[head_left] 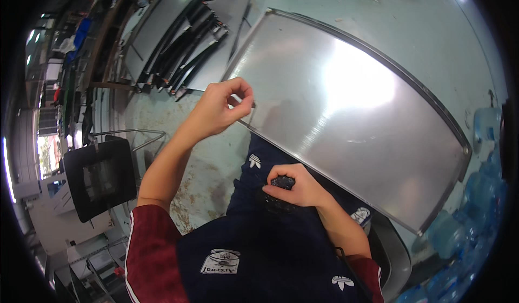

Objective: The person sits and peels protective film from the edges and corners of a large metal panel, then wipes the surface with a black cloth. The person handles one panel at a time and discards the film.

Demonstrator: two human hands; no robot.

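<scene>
A large grey metal panel (pixel 286 76) with a dark rim along its far edge lies slantwise in front of me, its near edge over my lap. My left hand (pixel 224 105) is raised beside the panel's left edge, thumb and fingertips pinched together. A tiny dark bit shows at those fingertips, too small to name. Close to my body, my right hand (pixel 300 187) curls round a dark, shiny, crinkled bundle (pixel 283 182), perhaps plastic. What the bundle contains is hidden.
Panels with black strips (pixel 192 43) on them lie at the far left. A black chair (pixel 100 176) stands left of me. Several clear blue water bottles (pixel 481 189) crowd the right side. Beneath the panel's right end is a grey chair edge (pixel 397 254).
</scene>
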